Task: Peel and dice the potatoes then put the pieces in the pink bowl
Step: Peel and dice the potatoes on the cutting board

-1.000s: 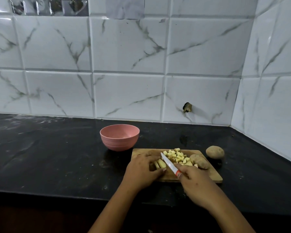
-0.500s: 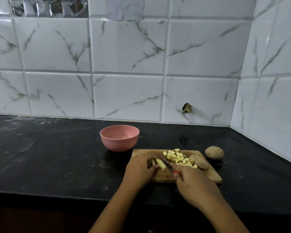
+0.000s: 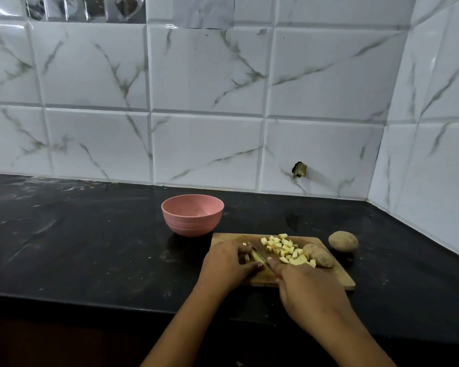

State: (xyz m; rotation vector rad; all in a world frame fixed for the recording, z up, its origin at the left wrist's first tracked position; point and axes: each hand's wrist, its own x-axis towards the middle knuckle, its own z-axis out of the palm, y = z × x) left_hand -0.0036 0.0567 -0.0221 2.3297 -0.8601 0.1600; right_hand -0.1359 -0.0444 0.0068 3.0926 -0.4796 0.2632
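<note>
A small kitchen knife with a pale blade and a red-orange handle (image 3: 259,254) lies low over a rectangular wooden cutting board (image 3: 339,276). Its long axis runs diagonally, tip pointing away and to the left, handle end toward the person. The right hand (image 3: 305,284) is closed round the handle, knuckles up, hiding all but a sliver of red. The left hand (image 3: 227,263) sits just beside the blade, fingers curled down over peeled pale-yellow potato strips (image 3: 256,256), pinning them to the board. The fingers cover too much of the strips to tell which way they run.

Right of the blade, on the board's middle, is a loose heap of small yellow potato cubes (image 3: 284,249). Touching the heap's right edge lies a brown unpeeled oval potato (image 3: 319,256), its long axis slanting from far-left to near-right. A second rounder unpeeled potato (image 3: 343,241) rests on the black stone counter (image 3: 90,247), just off the board's far right corner. The round pink plastic bowl (image 3: 192,215) stands upright on the counter near the board's far left corner, with no pieces visible inside.

A second ago the blade was raised, bright and clear above the strips; now it is down among them, darker and partly hidden between the two hands. The bowl, heap and both whole potatoes lie as before.
</note>
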